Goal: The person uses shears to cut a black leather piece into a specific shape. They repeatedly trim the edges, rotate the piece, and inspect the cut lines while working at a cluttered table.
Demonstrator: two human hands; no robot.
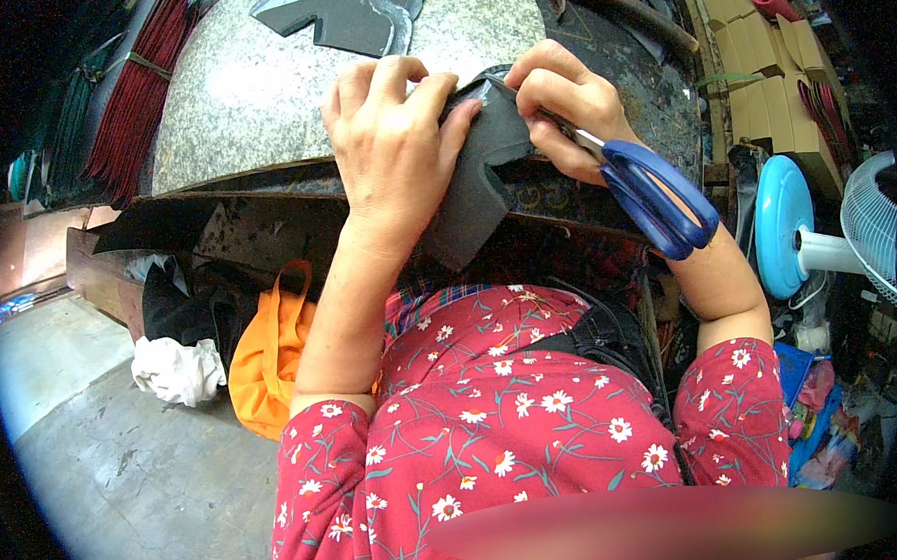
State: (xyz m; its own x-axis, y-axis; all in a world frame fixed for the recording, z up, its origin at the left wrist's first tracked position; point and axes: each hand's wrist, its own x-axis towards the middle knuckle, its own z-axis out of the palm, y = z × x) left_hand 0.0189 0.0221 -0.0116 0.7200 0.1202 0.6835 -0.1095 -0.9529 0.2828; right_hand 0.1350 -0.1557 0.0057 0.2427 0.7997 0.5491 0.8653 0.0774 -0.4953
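Note:
My left hand [390, 132] grips a dark grey cut sheet piece [475, 194], fingers over its far edge and thumb on its face. The piece has a notched outline and hangs over the front edge of the stone-topped table. Held within my right hand [571, 109] is a pair of scissors with blue handles [660, 199]; the handles stick out below the palm, loose of the fingers. My right fingertips pinch together at the piece's upper right edge, where the blade tips are mostly hidden. Another dark grey piece with a pale border [352, 19] lies farther back on the table.
The speckled stone slab [230, 99] has bundles of dark red cords [141, 103] at its left. A wooden-handled tool [637, 12] lies back right. A blue and white fan [784, 225] stands at right, an orange bag [272, 358] and white cloth [179, 370] at lower left.

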